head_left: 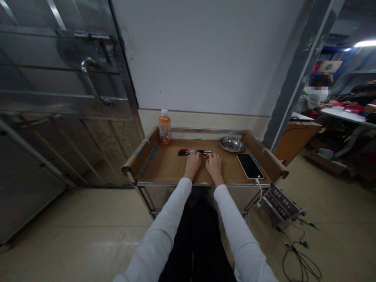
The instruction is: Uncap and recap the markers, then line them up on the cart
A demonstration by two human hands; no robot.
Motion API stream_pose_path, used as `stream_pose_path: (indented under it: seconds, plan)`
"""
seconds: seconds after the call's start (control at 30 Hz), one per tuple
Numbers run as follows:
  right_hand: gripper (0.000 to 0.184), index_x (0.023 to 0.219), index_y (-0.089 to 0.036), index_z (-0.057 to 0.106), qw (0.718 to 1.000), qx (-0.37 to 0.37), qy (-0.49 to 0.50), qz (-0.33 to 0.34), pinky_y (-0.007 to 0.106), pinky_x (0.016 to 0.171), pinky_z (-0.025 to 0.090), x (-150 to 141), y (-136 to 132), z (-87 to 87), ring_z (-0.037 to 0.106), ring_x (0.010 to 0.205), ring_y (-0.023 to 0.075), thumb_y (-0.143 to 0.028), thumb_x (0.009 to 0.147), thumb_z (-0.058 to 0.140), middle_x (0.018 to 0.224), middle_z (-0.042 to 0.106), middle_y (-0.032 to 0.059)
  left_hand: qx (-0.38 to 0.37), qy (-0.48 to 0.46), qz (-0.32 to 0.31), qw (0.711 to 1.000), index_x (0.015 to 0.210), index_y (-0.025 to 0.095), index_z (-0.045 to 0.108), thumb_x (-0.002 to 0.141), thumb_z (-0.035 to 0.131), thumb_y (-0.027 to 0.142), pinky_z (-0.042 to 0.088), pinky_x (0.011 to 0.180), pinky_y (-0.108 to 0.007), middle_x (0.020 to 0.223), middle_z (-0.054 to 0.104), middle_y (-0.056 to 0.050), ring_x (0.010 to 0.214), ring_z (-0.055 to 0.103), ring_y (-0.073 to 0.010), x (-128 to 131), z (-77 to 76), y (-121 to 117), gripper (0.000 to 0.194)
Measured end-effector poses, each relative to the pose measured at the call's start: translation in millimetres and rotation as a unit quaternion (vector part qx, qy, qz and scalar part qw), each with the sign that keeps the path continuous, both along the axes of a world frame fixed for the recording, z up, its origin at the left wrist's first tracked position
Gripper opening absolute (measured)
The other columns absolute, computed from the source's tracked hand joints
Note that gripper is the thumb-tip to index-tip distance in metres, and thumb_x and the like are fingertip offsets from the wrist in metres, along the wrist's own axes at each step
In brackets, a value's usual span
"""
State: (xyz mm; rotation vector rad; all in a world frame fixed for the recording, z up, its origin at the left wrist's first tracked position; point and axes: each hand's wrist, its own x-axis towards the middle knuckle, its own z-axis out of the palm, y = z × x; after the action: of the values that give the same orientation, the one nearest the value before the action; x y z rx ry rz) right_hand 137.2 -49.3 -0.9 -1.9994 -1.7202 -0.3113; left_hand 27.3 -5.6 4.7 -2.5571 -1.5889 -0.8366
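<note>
My left hand (193,162) rests palm down on the cardboard-lined top of a small cart, fingers pointing forward. Its fingertips reach the near side of several pens (184,152), black ones and one with red. More dark pens (205,151) lie between and just beyond the two hands. My right hand (213,164) is also palm down, fingers slightly bent and apart, close to these pens. No pen shows lifted in either hand. The fingertips are small and partly hidden, so exact contact is unclear.
A bottle of orange drink (165,128) stands at the back left of the cart (164,168). At the right are a shiny metal dish (231,144) and a phone (250,166) with a white cable. A power strip (282,205) and cables sit on the floor. A person sits far right.
</note>
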Motion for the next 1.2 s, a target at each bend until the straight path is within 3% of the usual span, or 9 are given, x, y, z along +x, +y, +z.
stream_pose_path:
  seconds: [0.1, 0.27, 0.4, 0.67, 0.97, 1.07, 1.2]
  plan:
    - [0.026, 0.110, -0.013, 0.059, 1.000, -0.001, 0.002, 0.005, 0.034, 0.085, 0.035, 0.1, 0.4, 0.1, 0.048, 0.099, 0.0236, -0.014, 0.089, 0.045, 0.107, 0.059, 0.0136, 0.016, -0.021, 0.053, 0.998, 0.098, 0.011, 0.057, 0.090, 0.038, 0.012, 0.042, 0.091, -0.038, 0.104, 0.060, -0.016, 0.103, 0.055, -0.0253, -0.3, 1.2, -2.2, 0.020]
    - [0.025, 0.106, -0.016, 0.062, 0.999, -0.001, 0.025, 0.035, 0.034, 0.087, 0.035, -0.1, 1.1, 1.4, 0.049, 0.101, 0.0233, -0.015, 0.089, 0.044, 0.108, 0.059, 0.0119, 0.047, -0.071, 0.196, 0.977, 0.101, 0.010, 0.054, 0.090, 0.035, 0.013, 0.042, 0.091, -0.043, 0.108, 0.058, -0.020, 0.106, 0.053, -0.0292, -3.4, 0.6, -5.8, 0.023]
    - [0.027, 0.105, -0.022, 0.064, 0.996, -0.013, 0.036, 0.076, 0.034, 0.088, 0.035, -0.8, 1.2, 2.6, 0.049, 0.103, 0.0220, -0.015, 0.089, 0.044, 0.109, 0.059, 0.0097, 0.076, -0.087, 0.232, 0.966, 0.102, 0.010, 0.053, 0.087, 0.038, 0.013, 0.042, 0.093, -0.045, 0.108, 0.058, -0.021, 0.107, 0.053, -0.0303, -4.8, -3.3, -7.5, 0.022]
    - [0.033, 0.116, -0.025, 0.062, 0.996, -0.024, 0.031, 0.081, 0.034, 0.088, 0.035, -0.9, 1.1, 0.8, 0.048, 0.105, 0.0225, -0.017, 0.090, 0.044, 0.113, 0.057, 0.0098, 0.075, -0.087, 0.232, 0.966, 0.103, 0.007, 0.054, 0.089, 0.028, 0.010, 0.040, 0.094, -0.048, 0.108, 0.058, -0.023, 0.109, 0.051, -0.0323, -4.3, -4.5, -9.7, 0.030]
    - [0.049, 0.134, -0.024, 0.047, 0.997, 0.024, 0.040, 0.064, 0.033, 0.089, 0.039, 0.0, 3.4, 1.1, 0.050, 0.102, 0.0210, -0.011, 0.088, 0.043, 0.112, 0.055, 0.0100, 0.054, -0.065, 0.189, 0.978, 0.102, 0.012, 0.054, 0.092, 0.028, 0.009, 0.040, 0.094, -0.045, 0.102, 0.059, -0.017, 0.102, 0.053, -0.0263, -5.8, -1.9, -8.7, 0.028]
    - [0.054, 0.139, -0.026, 0.042, 0.995, 0.038, 0.046, 0.077, 0.032, 0.090, 0.040, 1.1, 3.5, 1.4, 0.050, 0.105, 0.0208, -0.010, 0.086, 0.043, 0.116, 0.052, 0.0102, 0.040, -0.045, 0.145, 0.988, 0.102, 0.013, 0.054, 0.095, 0.034, 0.018, 0.042, 0.092, -0.043, 0.102, 0.059, -0.016, 0.100, 0.055, -0.0263, -4.1, 1.3, -6.7, 0.022]
    - [0.059, 0.140, -0.026, 0.041, 0.993, 0.046, 0.052, 0.092, 0.032, 0.092, 0.040, 1.8, 3.3, 2.1, 0.048, 0.109, 0.0204, -0.007, 0.084, 0.045, 0.121, 0.047, 0.0107, 0.011, -0.037, 0.033, 0.999, 0.103, 0.014, 0.053, 0.096, 0.040, 0.026, 0.045, 0.084, -0.031, 0.104, 0.059, -0.013, 0.096, 0.058, -0.0221, -0.4, 5.0, -3.8, 0.020]
